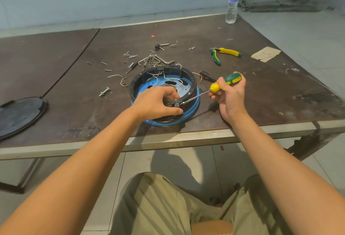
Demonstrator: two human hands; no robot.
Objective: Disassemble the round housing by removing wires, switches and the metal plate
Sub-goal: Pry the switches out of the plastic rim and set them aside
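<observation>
Your right hand (231, 96) is wrapped around the green-and-yellow screwdriver (226, 82). Its shaft runs down and to the left, and the tip meets a small black switch (172, 103) on the near rim of the round housing (193, 83). Your left hand (158, 102) clamps that same rim, with the fingers curled inside the wall and the thumb pressed on the outside, just beside the switch.

The housing sits on the table (261, 104) close to its near edge, roughly midway along it. The black ring looks like stiff plastic, probably light and liable to crack if you lever hard, so pry gently at the switch's clip. The blue metal plate (160, 83) under it should be rigid and heavier. Hold the housing by the wall, as you do now, not by the thin white wires (179, 80), which are limp and likely to tear at their terminals.

Beyond the housing lie hex keys (158, 60) and scattered screws (130, 55), with a bolt (104, 91) and loose wire pieces (121, 80) to its left. A second screwdriver (207, 76) lies to the right, and pliers (224, 52) lie further toward the right edge. A water bottle (232, 1) stands at the far right corner. A black round cover (20, 115) rests toward the near left.
</observation>
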